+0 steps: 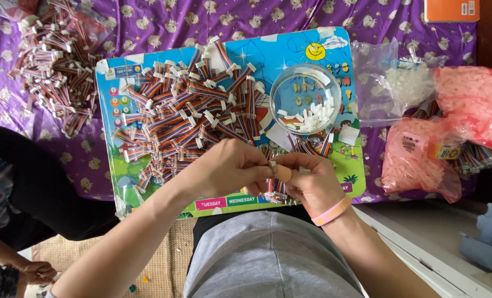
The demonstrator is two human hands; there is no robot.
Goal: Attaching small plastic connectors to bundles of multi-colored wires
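Both my hands, left hand [229,168] and right hand [309,179], pinch one small connector [272,164]; a slip drops it into the cable pile [185,110].

We are looking at a glossy, laminated-looking picture board [334,47], its printed surface shining smoothly; we are seeing it lying on a soft, matt purple cloth [163,19] with a printed pattern; the ribbon cables [185,105] are showing smooth plastic insulation in many colours, tipped with white plastic connectors; the round bowl [305,99] is looking like clear, shiny plastic; the pink bags [422,160] are appearing as thin, crinkled, slightly glossy film; the wristband [332,212] is looking like smooth matt rubber; we are noticing a rough woven mat [163,265] below.
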